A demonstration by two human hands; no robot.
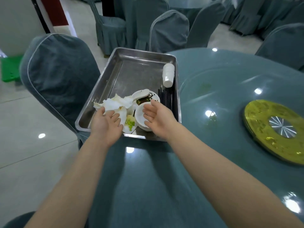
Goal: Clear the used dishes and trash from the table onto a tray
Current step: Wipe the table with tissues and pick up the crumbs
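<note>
A steel tray (131, 71) lies at the left edge of the round table (222, 89), partly over a chair. At its near end sit crumpled white napkins (115, 102), a plate with green food scraps (130, 124), a white bowl (139, 116) and a dish with dark leftovers and a spoon (144, 97). Black chopsticks (166, 97) and a stack of white cups (168, 74) lie along the tray's right side. My left hand (107, 122) hovers open over the napkins and plate. My right hand (156, 116) is open above the bowl, fingers relaxed.
A gold turntable base (273, 130) sits on the glass tabletop at the right. Covered chairs (57, 76) stand left of the tray and beyond it (169, 32). A green crate (9, 69) rests on the tiled floor at far left.
</note>
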